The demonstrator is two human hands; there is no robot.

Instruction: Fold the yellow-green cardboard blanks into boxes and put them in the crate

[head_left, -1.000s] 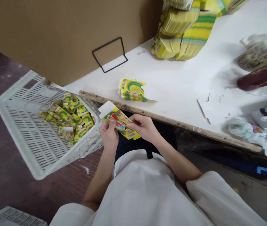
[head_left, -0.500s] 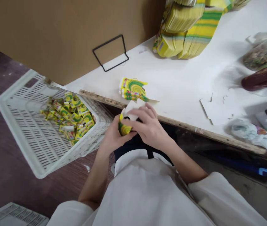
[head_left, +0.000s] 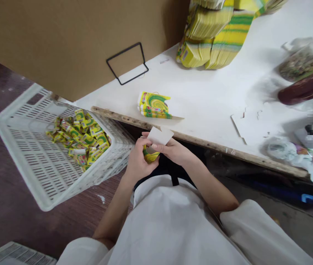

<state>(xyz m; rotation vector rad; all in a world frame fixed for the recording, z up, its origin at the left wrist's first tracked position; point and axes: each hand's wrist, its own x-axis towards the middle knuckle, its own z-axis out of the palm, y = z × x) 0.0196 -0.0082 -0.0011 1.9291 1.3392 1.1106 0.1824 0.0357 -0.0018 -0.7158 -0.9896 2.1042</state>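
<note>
Just off the table's front edge, my left hand point(head_left: 139, 162) is wrapped round a small yellow and green carton point(head_left: 150, 156), whose white inner flaps point(head_left: 160, 136) stick up. My right hand point(head_left: 174, 150) pinches those flaps between thumb and fingers from the right side. Part of the carton is covered by my fingers, so what it may contain cannot be seen. Beyond my hands, on the white table point(head_left: 200, 99), lies a short stack of flat yellow and green cartons point(head_left: 155, 105).
At the left, a white plastic basket point(head_left: 29, 147) holds many small yellow cartons. Bundles of flat cartons point(head_left: 211, 40) stand at the back beside a large brown cardboard box point(head_left: 76, 40). A black wire frame point(head_left: 127, 63) leans there. A dark red cylinder point(head_left: 302, 88) and plastic bags point(head_left: 280, 151) lie to the right.
My right hand has shifted from over the carton to its right side, now pinching the white flaps, which show more. My left hand still holds the carton. The view has shifted slightly.
</note>
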